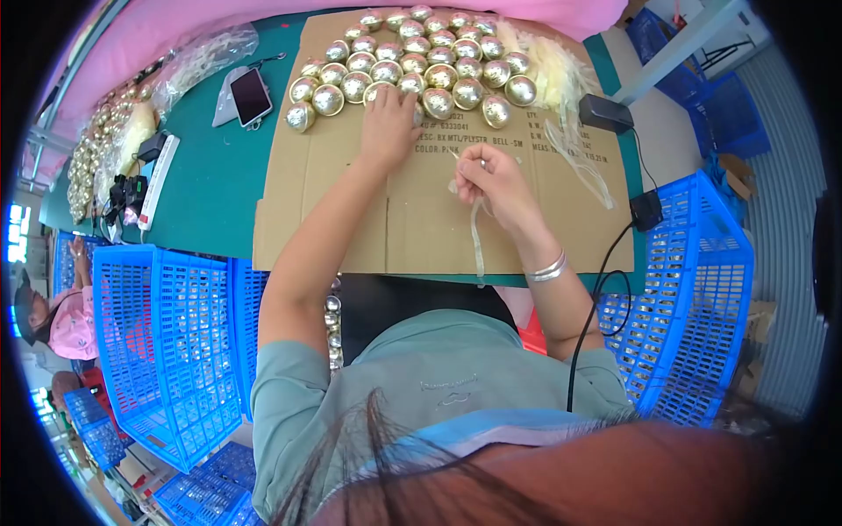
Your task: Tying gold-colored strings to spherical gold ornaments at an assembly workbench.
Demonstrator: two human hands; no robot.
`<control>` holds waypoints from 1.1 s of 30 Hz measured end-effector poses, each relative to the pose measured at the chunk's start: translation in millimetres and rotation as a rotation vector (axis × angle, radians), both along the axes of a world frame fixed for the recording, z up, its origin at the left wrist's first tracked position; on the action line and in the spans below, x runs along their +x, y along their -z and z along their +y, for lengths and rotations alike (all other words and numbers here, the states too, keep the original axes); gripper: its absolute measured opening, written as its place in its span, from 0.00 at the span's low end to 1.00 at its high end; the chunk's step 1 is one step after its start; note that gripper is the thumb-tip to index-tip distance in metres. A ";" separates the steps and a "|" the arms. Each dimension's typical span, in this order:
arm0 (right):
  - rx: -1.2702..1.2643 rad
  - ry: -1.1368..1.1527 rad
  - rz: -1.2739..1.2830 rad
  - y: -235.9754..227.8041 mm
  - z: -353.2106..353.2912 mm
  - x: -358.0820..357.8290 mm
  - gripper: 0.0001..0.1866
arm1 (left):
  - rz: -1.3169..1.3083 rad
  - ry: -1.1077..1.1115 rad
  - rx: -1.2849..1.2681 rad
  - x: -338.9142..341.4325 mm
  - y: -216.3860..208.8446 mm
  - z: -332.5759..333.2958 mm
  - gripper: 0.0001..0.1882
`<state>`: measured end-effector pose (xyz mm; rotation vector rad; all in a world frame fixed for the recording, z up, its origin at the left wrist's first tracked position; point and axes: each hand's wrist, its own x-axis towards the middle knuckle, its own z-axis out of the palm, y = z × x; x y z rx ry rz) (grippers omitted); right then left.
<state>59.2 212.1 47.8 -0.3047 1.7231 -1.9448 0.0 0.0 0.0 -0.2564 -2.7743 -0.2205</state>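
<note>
Rows of shiny gold bells [440,76] stand close together on a flat cardboard sheet [333,193]. My left hand [392,123] reaches to the near edge of these rows, its fingers curled over a bell that is mostly hidden beneath them. To the right, above the bare cardboard, my right hand [495,180] is closed in a pinch. From it a pale translucent ribbon [478,241] hangs toward the table's front edge. A bundle of similar pale ribbons [557,74] lies at the sheet's far right, with a few loose strands trailing nearer.
A phone [252,95] and a white power strip [160,184] rest on the green table at left, near more gold bells [92,158]. Blue crates stand left [167,351] and right [693,289]. A black cable [586,337] hangs by my right arm. Another person [70,324] is far left.
</note>
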 end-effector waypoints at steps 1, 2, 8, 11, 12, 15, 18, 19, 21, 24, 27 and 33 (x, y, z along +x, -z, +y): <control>-0.033 0.066 0.003 -0.6 3.3 5.8 0.05 | 0.018 0.021 0.175 7.5 1.1 1.9 0.30; -0.067 0.131 0.005 -1.2 6.1 11.5 0.04 | 0.034 0.040 0.350 17.3 2.7 5.6 0.27; -0.078 0.266 0.256 5.1 1.1 41.0 0.05 | -0.514 0.116 1.461 117.8 -19.6 18.3 0.19; 0.095 0.188 0.528 -1.4 -4.0 57.0 0.05 | -0.335 0.222 1.516 142.8 -36.7 31.6 0.07; 0.120 0.176 0.623 -3.8 -5.8 59.2 0.04 | -0.330 0.215 1.515 146.4 -37.9 32.8 0.07; 0.191 0.174 0.854 -5.7 -10.8 66.0 0.06 | -0.279 0.222 1.482 156.8 -41.0 33.0 0.06; 0.270 0.216 1.229 -5.1 -14.0 65.6 0.06 | -0.233 0.163 1.440 165.8 -42.8 32.6 0.05; 0.271 0.214 1.228 -3.7 -14.9 65.9 0.06 | -0.206 0.158 1.377 168.3 -41.0 31.5 0.06; 0.218 0.266 1.171 0.0 -17.2 66.3 0.05 | -0.178 0.152 1.316 170.5 -39.8 29.3 0.07; 0.189 0.323 0.856 -1.6 -21.1 75.4 0.04 | -0.196 0.209 1.324 171.3 -43.5 26.6 0.15; 0.127 0.378 0.753 -1.4 -30.4 85.8 0.03 | -0.537 0.215 2.042 179.2 -45.6 30.6 0.23; 0.121 0.352 0.625 -2.9 -34.2 88.1 0.02 | -0.227 0.253 1.435 186.6 -39.2 40.8 0.25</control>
